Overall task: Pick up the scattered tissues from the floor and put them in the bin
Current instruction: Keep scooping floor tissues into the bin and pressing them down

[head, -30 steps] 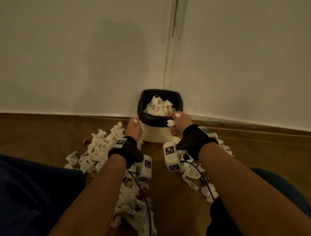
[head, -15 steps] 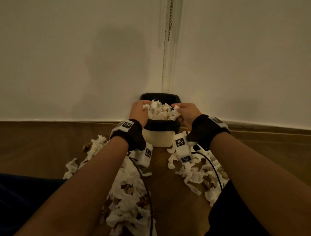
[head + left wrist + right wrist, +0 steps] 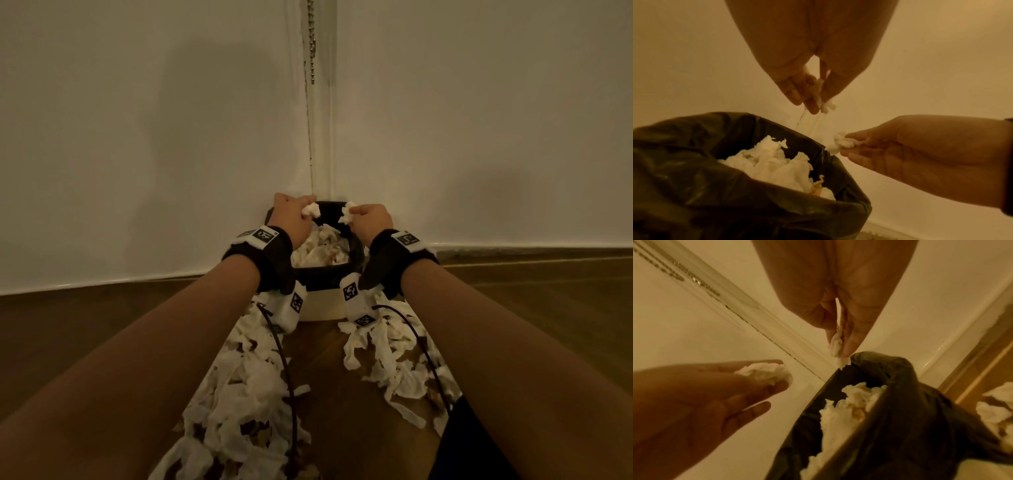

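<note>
Both hands are raised over the bin (image 3: pixel 322 301), a small pale container lined with a black bag (image 3: pixel 694 194) that stands on the wooden floor (image 3: pixel 102 325) in the corner where two white walls (image 3: pixel 137 137) meet. The left hand (image 3: pixel 291 219) pinches a small crumpled tissue wad (image 3: pixel 311 209) between thumb and fingertips, and the left wrist view shows that scrap (image 3: pixel 827 105) poking out below the pinch, above the bag's opening. The right hand (image 3: pixel 371 221) grips a second crumpled tissue (image 3: pixel 348 212) the same way, its white tip (image 3: pixel 838 344) hanging just above the far rim of the liner. Inside the bin lies a heap of tissues already dropped in (image 3: pixel 322 248) (some of them stained brownish). Many more scattered tissues (image 3: pixel 239 394) lie on the floor in front of the bin, in one drift beneath the left forearm and another (image 3: pixel 394 356) beneath the right. Each wrist carries a dark strap with a white tagged camera block (image 3: pixel 354 298) and a thin cable (image 3: pixel 284 359) trailing down. A bead chain (image 3: pixel 311 41) hangs along the corner seam.
</note>
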